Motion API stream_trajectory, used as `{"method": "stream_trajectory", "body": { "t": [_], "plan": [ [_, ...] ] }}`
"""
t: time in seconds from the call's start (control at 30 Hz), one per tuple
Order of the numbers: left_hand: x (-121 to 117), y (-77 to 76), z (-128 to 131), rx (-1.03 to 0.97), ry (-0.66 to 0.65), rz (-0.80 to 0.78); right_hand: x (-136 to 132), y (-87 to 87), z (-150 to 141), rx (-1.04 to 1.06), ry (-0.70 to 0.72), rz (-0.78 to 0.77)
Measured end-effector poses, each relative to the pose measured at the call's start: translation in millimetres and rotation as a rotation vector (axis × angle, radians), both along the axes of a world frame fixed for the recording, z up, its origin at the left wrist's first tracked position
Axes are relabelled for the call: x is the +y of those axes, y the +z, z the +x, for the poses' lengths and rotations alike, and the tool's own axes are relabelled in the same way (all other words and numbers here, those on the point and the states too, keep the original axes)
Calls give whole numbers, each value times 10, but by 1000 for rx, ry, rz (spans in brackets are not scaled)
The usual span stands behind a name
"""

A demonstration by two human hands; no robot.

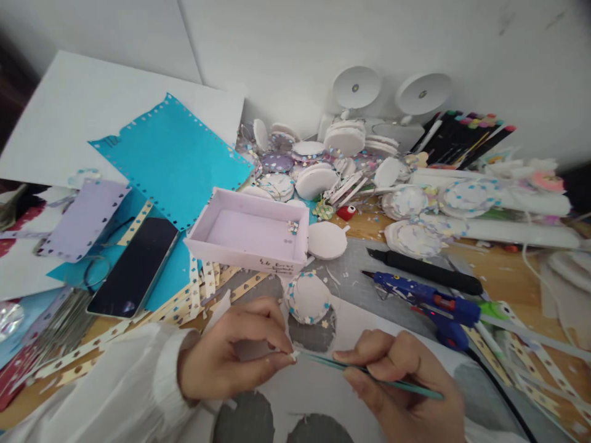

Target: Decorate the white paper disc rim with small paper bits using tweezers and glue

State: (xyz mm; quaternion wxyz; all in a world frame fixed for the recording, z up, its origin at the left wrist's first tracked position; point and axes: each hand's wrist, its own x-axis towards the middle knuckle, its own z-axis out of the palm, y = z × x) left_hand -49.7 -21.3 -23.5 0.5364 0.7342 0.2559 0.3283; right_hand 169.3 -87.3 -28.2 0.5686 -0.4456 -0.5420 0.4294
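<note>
My left hand (240, 347) pinches a tiny pale paper cutout (293, 356) between thumb and forefinger; its exact shape is too small to tell. Teal tweezers (406, 386) lie in the closed fingers of my right hand (401, 375), their tips meeting or nearly meeting the cutout. Just beyond the fingertips rests a white paper disc (308, 297) edged with small blue and cream cutouts. Behind it stands a lilac open box (247, 261) with handwriting on its front and a few tiny cutouts in its right corner. White paper with round holes (309, 394) lies beneath my hands.
A blue glue gun (429, 301) and a black pen-like tool (429, 271) lie at right. Decorated discs (277, 184) pile up behind the box. On the left are a phone (136, 267), a punched blue sheet (178, 160) and punched paper strips (184, 307). Markers (466, 138) stand at back right.
</note>
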Motion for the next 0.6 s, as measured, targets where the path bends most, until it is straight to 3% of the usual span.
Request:
{"method": "stream_trajectory", "body": {
  "t": [0.13, 0.3, 0.47, 0.6],
  "plan": [
    [59, 45, -48, 73, -26, 123, 32, 6, 28, 10, -42, 31],
    [180, 103, -150, 339, -112, 367, 57, 15, 49, 6, -158, 65],
    [225, 91, -162, 546, -152, 495, 63, 22, 37, -43, -172, 98],
    [218, 50, -161, 580, -162, 559, 65, 27, 17, -45, -189, 104]
  ]
}}
